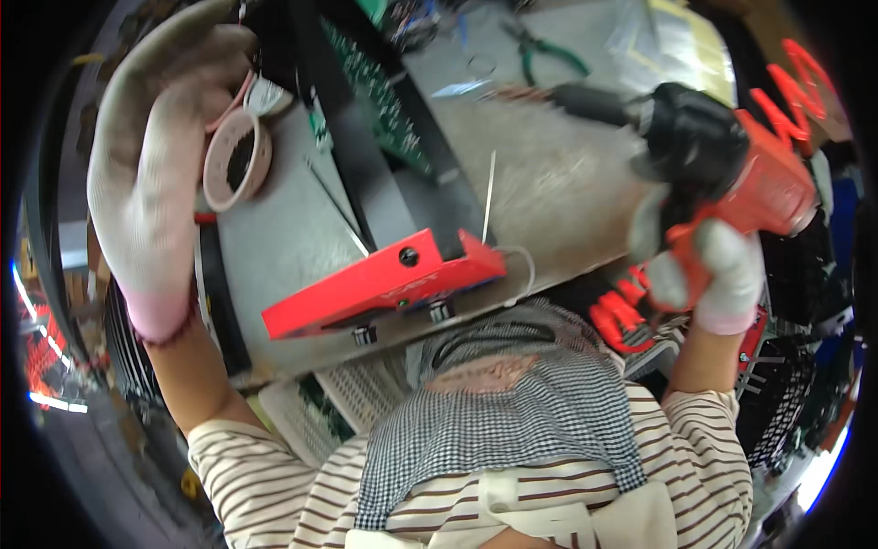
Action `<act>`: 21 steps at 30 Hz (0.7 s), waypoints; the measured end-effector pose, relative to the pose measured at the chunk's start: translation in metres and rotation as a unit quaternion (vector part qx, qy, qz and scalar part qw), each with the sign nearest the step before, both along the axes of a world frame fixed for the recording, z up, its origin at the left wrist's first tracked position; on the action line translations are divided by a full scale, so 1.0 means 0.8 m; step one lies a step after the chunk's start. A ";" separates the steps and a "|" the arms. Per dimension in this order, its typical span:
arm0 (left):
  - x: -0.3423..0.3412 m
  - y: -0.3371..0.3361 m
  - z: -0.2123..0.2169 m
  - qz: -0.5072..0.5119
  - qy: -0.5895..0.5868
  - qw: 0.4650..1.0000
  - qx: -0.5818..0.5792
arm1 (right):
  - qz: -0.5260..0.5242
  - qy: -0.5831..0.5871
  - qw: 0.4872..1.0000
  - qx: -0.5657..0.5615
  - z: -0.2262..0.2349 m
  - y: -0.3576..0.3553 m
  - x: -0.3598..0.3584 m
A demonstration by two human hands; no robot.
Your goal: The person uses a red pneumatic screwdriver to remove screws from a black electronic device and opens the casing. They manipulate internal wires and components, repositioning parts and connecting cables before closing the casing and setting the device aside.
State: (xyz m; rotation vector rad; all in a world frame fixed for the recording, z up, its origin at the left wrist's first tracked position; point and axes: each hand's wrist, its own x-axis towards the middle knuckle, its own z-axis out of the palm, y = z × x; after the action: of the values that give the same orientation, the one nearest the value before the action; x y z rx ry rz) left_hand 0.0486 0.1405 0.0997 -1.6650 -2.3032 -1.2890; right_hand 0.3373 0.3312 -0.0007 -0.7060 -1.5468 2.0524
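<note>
My left hand [155,174], in a white and pink glove, is at the upper left with its fingers curled. What they grip, if anything, is hidden. Beside it are a pink ring-shaped thing [215,174] and a small white tag [268,96]. My right hand [732,270], gloved too, is closed round the grip of a red and black power driver [768,188]. The driver's long nose points left over the metal bench [558,174], blurred. Between my hands lies a black casing [416,206] with a red front panel [384,284], knobs and a green circuit board [375,91].
Green-handled pliers [558,57] and clear plastic bags [640,41] lie at the back of the bench. A red coiled hose [617,316] hangs by my right hand. A thin white cable [530,274] loops beside the panel. Light perforated trays [366,389] sit below the near edge.
</note>
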 end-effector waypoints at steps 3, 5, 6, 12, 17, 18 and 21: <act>-0.044 -0.040 -0.049 0.059 -0.039 0.997 -0.032 | -0.002 -0.058 0.997 -0.048 -0.028 0.013 -0.021; -0.067 -0.060 -0.090 0.066 0.027 0.996 -0.054 | 0.024 -0.094 0.988 -0.119 -0.050 0.018 -0.031; -0.067 -0.072 -0.102 0.068 0.090 0.989 -0.100 | 0.033 -0.113 0.981 -0.152 -0.062 0.018 -0.032; -0.068 -0.070 -0.121 0.083 0.112 0.922 -0.362 | 0.043 -0.163 0.951 -0.260 -0.104 0.010 -0.066; -0.071 -0.103 -0.199 0.058 -0.403 0.879 -0.248 | 0.069 -0.185 0.934 -0.297 -0.111 0.019 -0.076; -0.067 -0.094 -0.206 0.049 -0.439 0.863 -0.245 | 0.066 -0.181 0.932 -0.308 -0.112 0.020 -0.077; -0.040 -0.049 -0.211 0.044 -0.466 0.858 -0.213 | 0.075 -0.166 0.927 -0.327 -0.120 0.022 -0.074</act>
State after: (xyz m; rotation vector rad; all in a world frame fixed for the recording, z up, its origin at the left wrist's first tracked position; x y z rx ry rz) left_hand 0.0165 0.1011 -0.0692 -1.0494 -3.3455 -1.9879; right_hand 0.2778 0.3488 -0.0963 -1.2622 -1.0688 2.7068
